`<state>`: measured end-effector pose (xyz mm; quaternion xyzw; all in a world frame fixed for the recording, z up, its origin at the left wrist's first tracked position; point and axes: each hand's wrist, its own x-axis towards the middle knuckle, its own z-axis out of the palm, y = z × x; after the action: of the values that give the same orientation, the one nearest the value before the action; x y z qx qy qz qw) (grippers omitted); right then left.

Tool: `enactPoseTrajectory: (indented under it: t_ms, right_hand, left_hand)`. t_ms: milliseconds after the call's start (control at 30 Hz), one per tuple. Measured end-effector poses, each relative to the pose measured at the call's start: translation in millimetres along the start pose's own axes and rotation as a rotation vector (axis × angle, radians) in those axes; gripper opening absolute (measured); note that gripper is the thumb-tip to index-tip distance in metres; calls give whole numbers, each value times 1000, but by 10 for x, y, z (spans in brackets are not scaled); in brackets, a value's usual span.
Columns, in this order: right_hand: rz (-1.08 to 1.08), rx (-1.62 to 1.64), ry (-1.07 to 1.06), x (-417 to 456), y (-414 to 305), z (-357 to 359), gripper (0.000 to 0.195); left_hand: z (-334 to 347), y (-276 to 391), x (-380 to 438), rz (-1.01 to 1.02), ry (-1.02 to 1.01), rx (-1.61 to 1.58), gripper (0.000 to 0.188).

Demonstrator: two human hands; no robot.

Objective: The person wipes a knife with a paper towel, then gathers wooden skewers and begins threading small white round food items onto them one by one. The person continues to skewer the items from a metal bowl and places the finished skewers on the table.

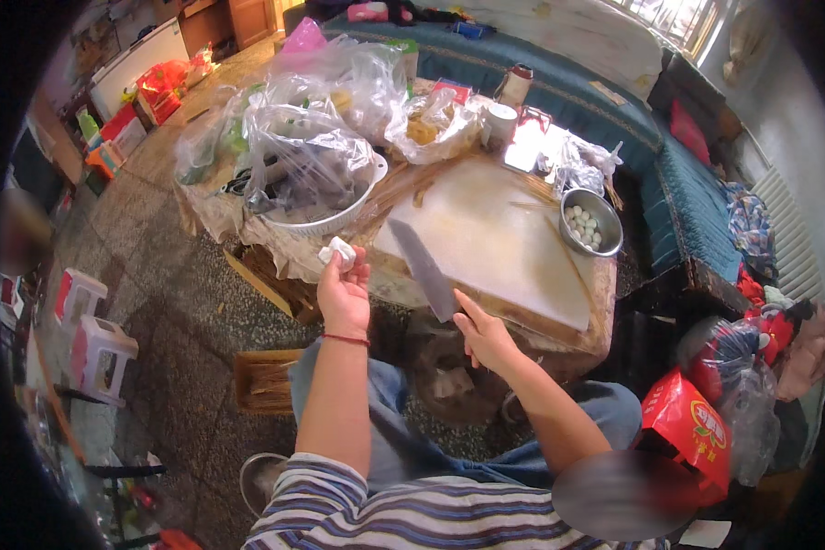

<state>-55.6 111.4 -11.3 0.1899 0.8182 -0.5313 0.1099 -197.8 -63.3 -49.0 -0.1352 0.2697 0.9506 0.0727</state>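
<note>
Between the thumb and fingers of my left hand (346, 294) is a crumpled white tissue (337, 253). My right hand (487, 331) grips the handle of a cleaver (423, 271), its broad grey blade pointing away from me to the upper left. The blade lies over the near left edge of a pale cutting board (485, 230) on the low table; whether it touches the board I cannot tell. At the board's right end stands a steel bowl (612, 237) holding several small whitish round pieces.
A white plastic basket (330, 223) with a clear bag over it sits left of the board. Thin sticks (409, 185) lie behind. A thermos (515, 86) and a white cup (500, 120) stand at the back. A red box (684, 426) is at my right, plastic stools (103, 354) at left.
</note>
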Motion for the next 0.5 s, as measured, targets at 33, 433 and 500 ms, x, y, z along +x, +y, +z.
enactPoseTrajectory:
  t_ms: [33,433,500]
  right_hand:
    - [-28,26,7,-50,34,-27,47]
    - [-427,-409,426,-217,246,-115,48]
    - [-456,-536,478,-253,260,-21,49]
  left_hand:
    - [2,-18,-7,-26,-20,11,23]
    - [314,-603,-544,-388,-488,403,19]
    - [293,-642,-546,-363,-470,441,17]
